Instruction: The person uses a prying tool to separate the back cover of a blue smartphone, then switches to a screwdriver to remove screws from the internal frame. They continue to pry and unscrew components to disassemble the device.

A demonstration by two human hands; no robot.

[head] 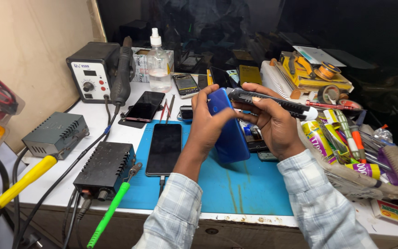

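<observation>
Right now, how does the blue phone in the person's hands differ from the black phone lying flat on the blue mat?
The blue phone is held up on edge in the left hand, its glossy blue back showing; the black phone lies flat, dark screen up. The blue phone has a utility knife, gripped by the right hand, at its top edge; the black phone has a cable at its lower end. Both are slim rectangles.
</observation>
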